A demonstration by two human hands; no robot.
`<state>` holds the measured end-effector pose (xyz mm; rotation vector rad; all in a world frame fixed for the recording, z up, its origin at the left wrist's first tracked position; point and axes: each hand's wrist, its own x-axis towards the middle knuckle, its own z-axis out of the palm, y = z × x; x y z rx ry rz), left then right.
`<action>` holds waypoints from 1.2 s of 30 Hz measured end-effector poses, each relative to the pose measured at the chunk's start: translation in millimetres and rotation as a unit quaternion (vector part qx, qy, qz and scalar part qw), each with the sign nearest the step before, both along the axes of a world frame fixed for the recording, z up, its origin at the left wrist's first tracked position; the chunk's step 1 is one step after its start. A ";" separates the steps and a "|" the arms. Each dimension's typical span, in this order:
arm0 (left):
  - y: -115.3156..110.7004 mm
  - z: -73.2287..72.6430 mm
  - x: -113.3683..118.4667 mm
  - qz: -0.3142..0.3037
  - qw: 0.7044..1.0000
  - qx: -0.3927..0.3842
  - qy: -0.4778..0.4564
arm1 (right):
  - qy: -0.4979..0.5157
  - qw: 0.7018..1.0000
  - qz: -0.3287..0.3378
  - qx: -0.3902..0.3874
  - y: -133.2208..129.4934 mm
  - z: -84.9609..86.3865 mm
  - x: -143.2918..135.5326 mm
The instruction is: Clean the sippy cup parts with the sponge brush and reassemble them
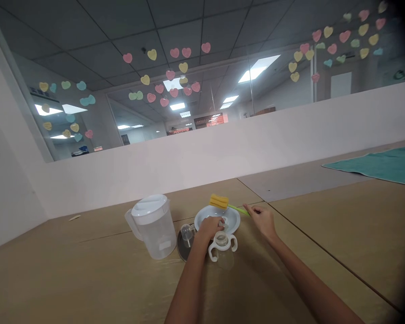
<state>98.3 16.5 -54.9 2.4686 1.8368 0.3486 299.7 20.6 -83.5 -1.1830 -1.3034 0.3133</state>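
Note:
My right hand (pixel 263 220) is closed round the green handle of a bottle brush with a yellow sponge head (pixel 219 201). The brush head hangs over the far rim of a white bowl (pixel 236 221). My left hand (pixel 209 227) reaches into the bowl, its fingers bent round a small clear and whitish piece (pixel 224 221) whose kind I cannot make out. Just in front of the bowl stands a clear baby bottle (pixel 225 257) with a white two-handled ring and no cap. Left of my left wrist, a clear dome-shaped cap (pixel 186 232) rests on a dark round plate (pixel 182 248), partly covered by my forearm.
A translucent pitcher (pixel 160 236) with a white lid stands to the left. A teal cloth (pixel 388 163) lies at the far right. A small flat tan piece (pixel 74 218) is on the table (pixel 97 274) at left. Behind runs a white wall (pixel 189 159) below a window.

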 end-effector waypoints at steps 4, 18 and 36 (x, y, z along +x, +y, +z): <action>-7.7 -0.9 -1.8 0.013 0.997 0.059 -0.038 | -0.001 1.000 0.008 -0.004 -1.9 0.4 -0.2; -48.4 -21.0 -23.8 0.031 0.851 0.259 -0.455 | -0.148 0.986 -0.074 -0.010 -9.0 -10.9 -15.6; -65.9 -34.0 -39.8 0.151 0.839 0.360 -0.380 | -0.109 0.992 -0.007 0.069 -12.2 -19.4 -17.9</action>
